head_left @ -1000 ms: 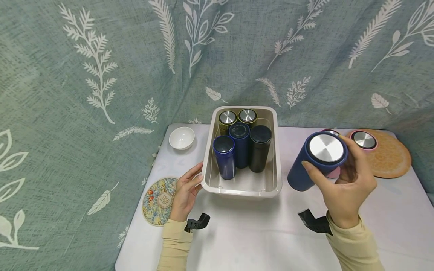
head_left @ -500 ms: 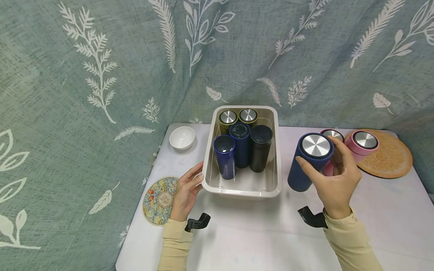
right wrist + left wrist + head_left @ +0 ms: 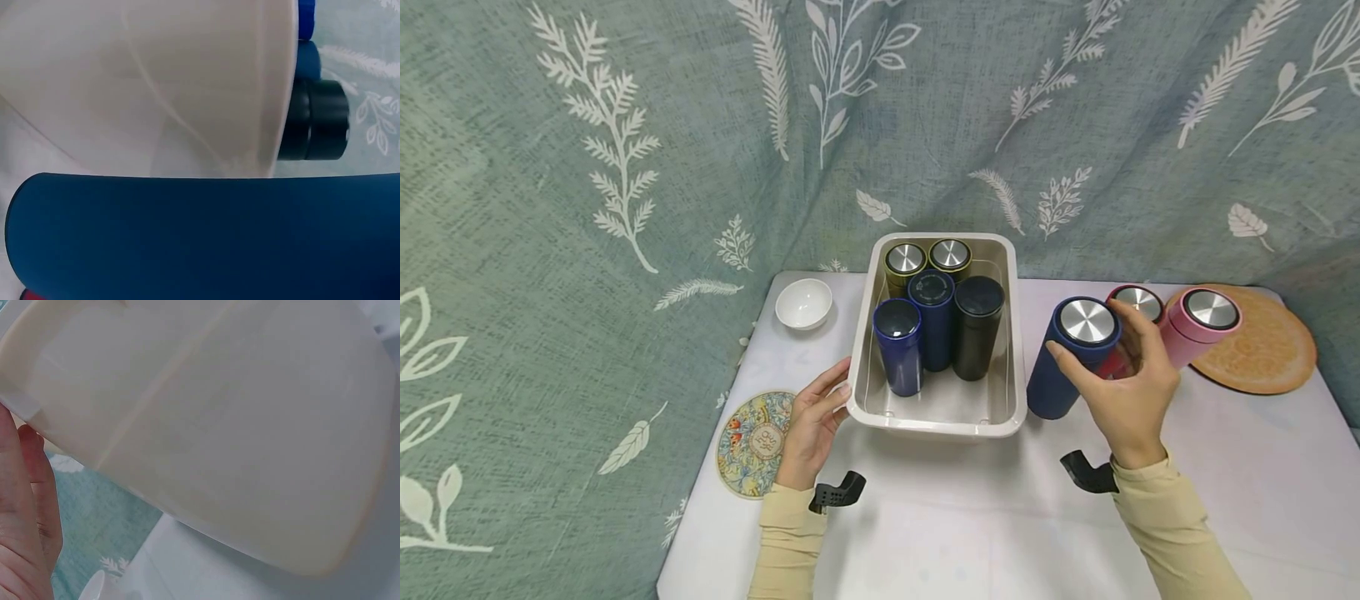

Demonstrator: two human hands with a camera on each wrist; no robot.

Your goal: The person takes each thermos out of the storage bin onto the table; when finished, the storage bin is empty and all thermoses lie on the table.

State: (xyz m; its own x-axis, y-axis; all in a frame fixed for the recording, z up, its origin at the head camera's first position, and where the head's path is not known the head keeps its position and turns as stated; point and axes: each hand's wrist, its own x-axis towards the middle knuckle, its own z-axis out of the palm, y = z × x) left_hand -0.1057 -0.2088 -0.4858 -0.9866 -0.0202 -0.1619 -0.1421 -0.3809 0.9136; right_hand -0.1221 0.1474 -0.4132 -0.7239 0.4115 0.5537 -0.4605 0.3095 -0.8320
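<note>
My right hand [image 3: 1123,400] grips a dark blue thermos bottle [image 3: 1054,375] near its silver-topped lid, thumb on one side and fingers on the other. The thermos stands nearly upright just right of a beige plastic bin [image 3: 1018,367]; whether its base touches the table cannot be told. In the right wrist view, the thermos [image 3: 200,237] runs across the frame before the bin wall [image 3: 156,94]. My left hand [image 3: 808,425] rests its fairly straight fingers against the bin's left rim. Inside the bin stand a bright blue bottle [image 3: 901,354], a navy bottle [image 3: 934,333], a black bottle [image 3: 976,337] and two silver-lidded bottles [image 3: 906,260].
Behind my right hand stand a red bottle [image 3: 1137,302] and a pink bottle [image 3: 1198,325], beside a round orange mat [image 3: 1262,354]. A white bowl [image 3: 803,304] sits at the back left. A patterned round mat [image 3: 752,450] lies left of my left hand.
My right hand has moved left with the dark blue thermos, bringing it upright and close to the bin; the red and pink bottles show more. My left hand stays at the rim.
</note>
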